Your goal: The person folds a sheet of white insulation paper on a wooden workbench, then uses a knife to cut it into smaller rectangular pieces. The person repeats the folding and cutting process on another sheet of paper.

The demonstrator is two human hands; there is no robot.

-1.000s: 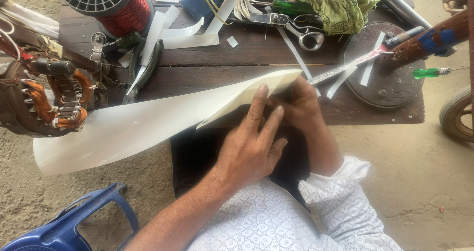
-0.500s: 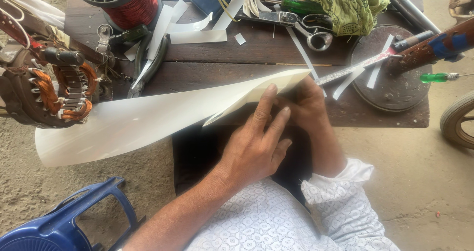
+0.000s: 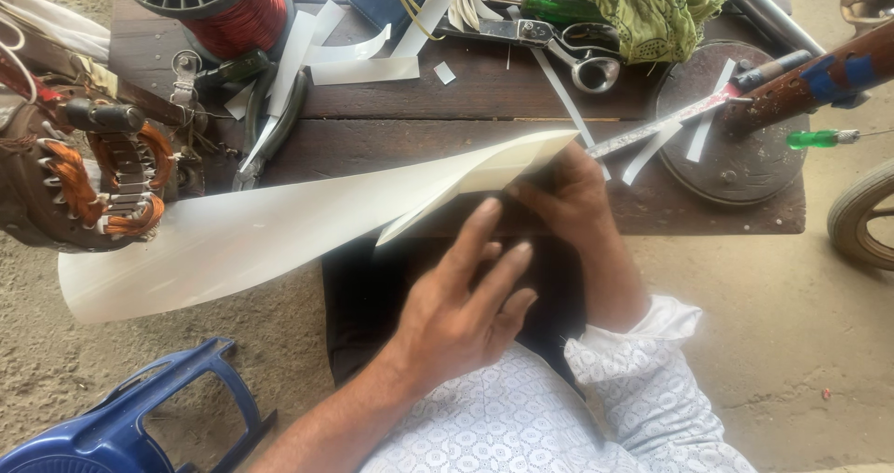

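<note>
At the near edge of the wooden table, both hands worked a long white sheet.
Right hand was pinched on the sheet's folded right end; left hand lay just below the fold, fingers spread, fingertips touching the sheet's lower edge. Sheet ran left, past the table edge, its far left end curling over the ground near a blue plastic stool. Scissors, a red wire spool and pliers lay farther back; a copper-wound motor sat at left.

right hand fingertips hidden behind white sheet | blue stool cut off
</note>
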